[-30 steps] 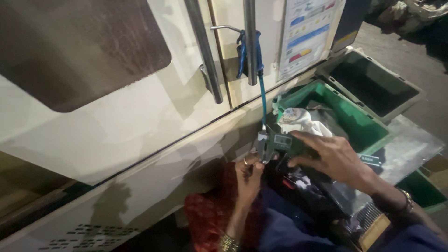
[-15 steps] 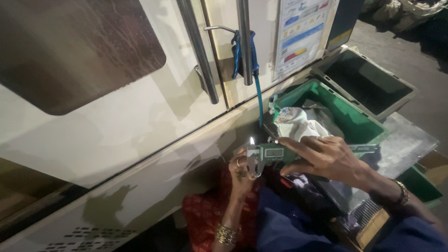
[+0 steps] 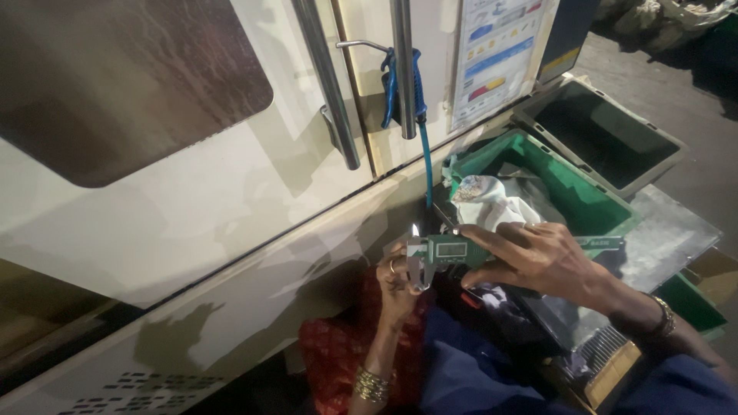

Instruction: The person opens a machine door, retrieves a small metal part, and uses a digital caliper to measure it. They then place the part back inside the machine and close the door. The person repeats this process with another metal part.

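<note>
Your view is dim overall, with warm light falling from the upper right. The cream machine door (image 3: 231, 207) carries soft glare and smeared reflections. Your lap and the lower corners sit in deep shadow. Your hands read slightly soft, and straight edges bow near the frame borders.

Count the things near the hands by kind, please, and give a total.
Digital caliper, held by the right hand, left hand at its jaws: 1
Green crates: 1
Grey crates: 1
White cloths: 1
Blue air guns: 1
Total: 5
</note>
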